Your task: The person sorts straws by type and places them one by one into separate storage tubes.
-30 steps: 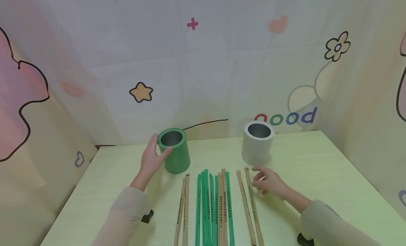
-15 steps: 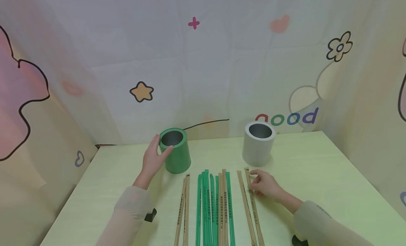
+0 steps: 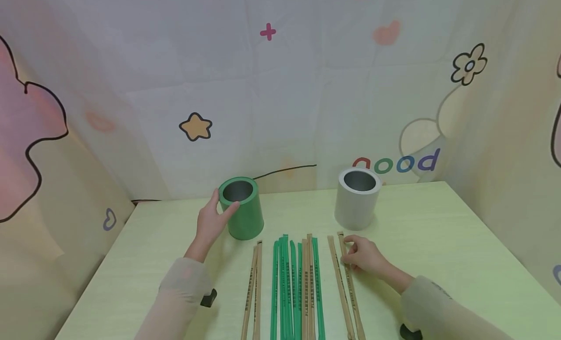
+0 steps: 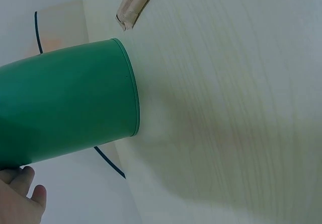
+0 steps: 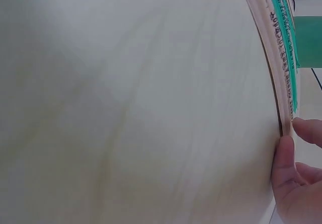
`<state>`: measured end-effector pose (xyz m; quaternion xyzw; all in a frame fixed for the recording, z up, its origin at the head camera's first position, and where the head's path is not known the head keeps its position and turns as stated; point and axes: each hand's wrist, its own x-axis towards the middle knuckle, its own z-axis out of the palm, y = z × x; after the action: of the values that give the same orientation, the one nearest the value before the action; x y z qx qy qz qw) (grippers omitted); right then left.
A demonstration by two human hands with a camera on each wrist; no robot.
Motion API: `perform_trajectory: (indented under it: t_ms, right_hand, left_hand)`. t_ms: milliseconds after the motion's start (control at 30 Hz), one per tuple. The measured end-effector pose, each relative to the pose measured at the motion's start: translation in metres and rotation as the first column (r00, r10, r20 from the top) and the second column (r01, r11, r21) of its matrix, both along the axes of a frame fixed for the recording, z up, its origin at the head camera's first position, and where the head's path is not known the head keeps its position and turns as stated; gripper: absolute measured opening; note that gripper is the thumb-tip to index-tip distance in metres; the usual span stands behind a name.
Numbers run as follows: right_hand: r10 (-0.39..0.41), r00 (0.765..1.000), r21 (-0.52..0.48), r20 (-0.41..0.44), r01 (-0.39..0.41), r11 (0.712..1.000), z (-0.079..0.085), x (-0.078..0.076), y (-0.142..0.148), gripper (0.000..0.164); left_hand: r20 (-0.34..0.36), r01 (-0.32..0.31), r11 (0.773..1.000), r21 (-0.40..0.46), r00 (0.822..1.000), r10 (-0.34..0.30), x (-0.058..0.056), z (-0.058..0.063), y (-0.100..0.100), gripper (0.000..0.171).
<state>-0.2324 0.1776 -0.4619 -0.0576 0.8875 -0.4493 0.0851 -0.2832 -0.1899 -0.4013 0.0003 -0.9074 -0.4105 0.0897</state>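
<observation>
My left hand [image 3: 210,225] is at the left side of an upright green cup [image 3: 246,218], its fingers fairly straight and its thumb reaching to the near rim. In the left wrist view, the fingers touch the side of the green cup [image 4: 70,98]. My right hand [image 3: 367,255] pinches the upper part of a brown wrapped straw [image 3: 352,293] between thumb and finger. The right wrist view has that straw [image 5: 271,43] between the fingertips of my right hand [image 5: 302,183]. Another brown wrapped straw [image 3: 339,281] lies just left of it on the table.
Green wrapped straws [image 3: 285,286] and brown wrapped straws [image 3: 305,291] lie side by side in the middle. Two more brown straws [image 3: 254,291] lie to their left. A light grey cup [image 3: 356,208] stands at the back right. A printed cloth [image 3: 280,111] hangs behind the table.
My right hand has moved slightly left, onto the rightmost brown straw, and its thumb and finger have closed on it. The left hand has stayed at the green cup.
</observation>
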Motion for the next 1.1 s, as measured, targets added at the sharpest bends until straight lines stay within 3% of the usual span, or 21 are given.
perform_trajectory:
  t_ms: [533,1100]
  right_hand:
    - [-0.047,0.999,0.195,-0.004,0.047,0.98,-0.003,-0.004,-0.009,0.052]
    - [-0.072,0.997,0.181,-0.001,0.071,0.981,0.003,-0.002,-0.012,0.054]
  left_hand:
    - [0.003,-0.01,0.999,0.036,1.0,0.01,0.0,-0.001,-0.001,0.089]
    - [-0.001,0.004,0.997,0.075,1.0,-0.004,0.0,0.0,-0.001,0.087]
